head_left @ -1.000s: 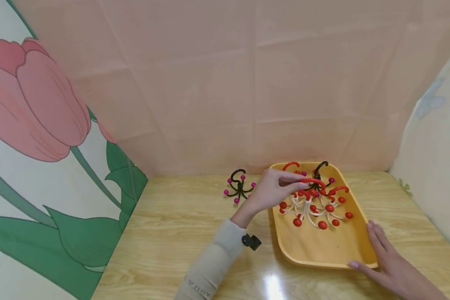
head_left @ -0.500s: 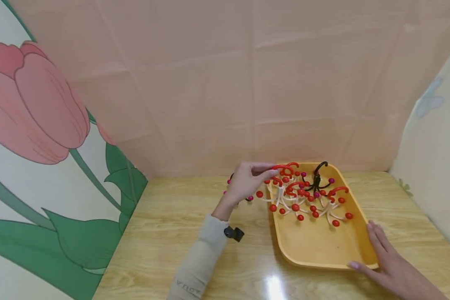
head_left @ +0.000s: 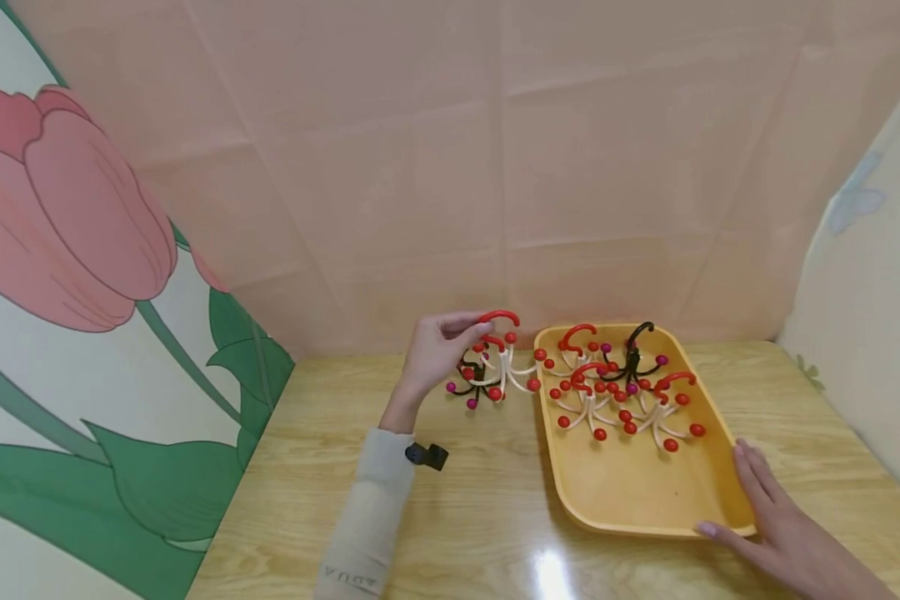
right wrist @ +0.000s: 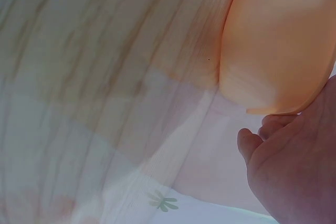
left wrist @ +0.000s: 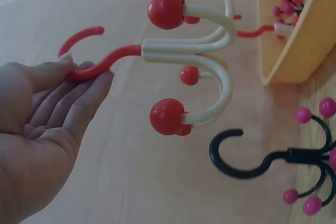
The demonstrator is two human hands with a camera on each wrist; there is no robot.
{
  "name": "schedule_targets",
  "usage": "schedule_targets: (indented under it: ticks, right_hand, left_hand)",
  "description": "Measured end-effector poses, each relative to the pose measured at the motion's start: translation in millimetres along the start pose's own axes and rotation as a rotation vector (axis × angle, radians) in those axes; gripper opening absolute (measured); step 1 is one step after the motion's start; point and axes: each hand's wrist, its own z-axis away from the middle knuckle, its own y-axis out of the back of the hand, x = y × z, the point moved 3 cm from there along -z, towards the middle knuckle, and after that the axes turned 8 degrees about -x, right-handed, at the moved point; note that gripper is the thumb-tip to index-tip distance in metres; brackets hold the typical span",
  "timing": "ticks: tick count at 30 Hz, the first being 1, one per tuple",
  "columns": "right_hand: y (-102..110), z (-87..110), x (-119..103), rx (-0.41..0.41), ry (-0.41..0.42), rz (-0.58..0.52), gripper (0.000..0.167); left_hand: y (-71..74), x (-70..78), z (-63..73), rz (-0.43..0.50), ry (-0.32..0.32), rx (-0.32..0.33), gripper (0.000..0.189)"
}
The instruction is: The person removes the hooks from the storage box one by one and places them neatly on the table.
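Note:
My left hand [head_left: 437, 354] pinches the red hook of a white multi-arm hook hanger [head_left: 504, 367] with red ball tips. In the left wrist view, thumb and fingertips hold the red hook [left wrist: 94, 72], and the arms hang free in the air. A black hook hanger with magenta balls [left wrist: 307, 156] stands on the table below, partly hidden in the head view. My right hand [head_left: 783, 525] rests at the near right corner of a yellow tray [head_left: 645, 500], straight fingers along its side and thumb on its near rim.
The tray holds three red-and-white hangers, one of them here [head_left: 660, 412], and a black hanger [head_left: 633, 362] near its back. A pink cloth wall [head_left: 390, 208] stands behind the wooden table [head_left: 307, 467]. Flower-printed panels [head_left: 82, 292] close off both sides.
My left hand has carried the red-and-white hanger leftward from over the tray to beside it, above the black hanger on the table. My right hand has stayed at the tray's corner.

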Motion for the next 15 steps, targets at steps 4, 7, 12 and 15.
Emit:
schedule_targets:
  ticks: [4,7,12,15]
  right_hand:
    - [0.1,0.3,0.0,0.008,0.008,-0.006,0.118]
    - [0.1,0.5,-0.2,0.011,0.013,-0.013,0.118]
    - [0.2,0.5,-0.9,0.004,-0.001,-0.007,0.118]
    - [0.8,0.2,-1.4,-0.001,-0.008,-0.004,0.118]
  left_hand:
    - [15.5,-6.2,4.6,0.001,0.007,0.058,0.036]
    - [26.2,-12.6,8.3,0.028,0.020,0.102,0.032]
    - [44.3,-25.7,14.3,0.097,0.059,0.162,0.033]
    - [55.6,-33.1,18.8,0.133,0.081,0.192,0.036]
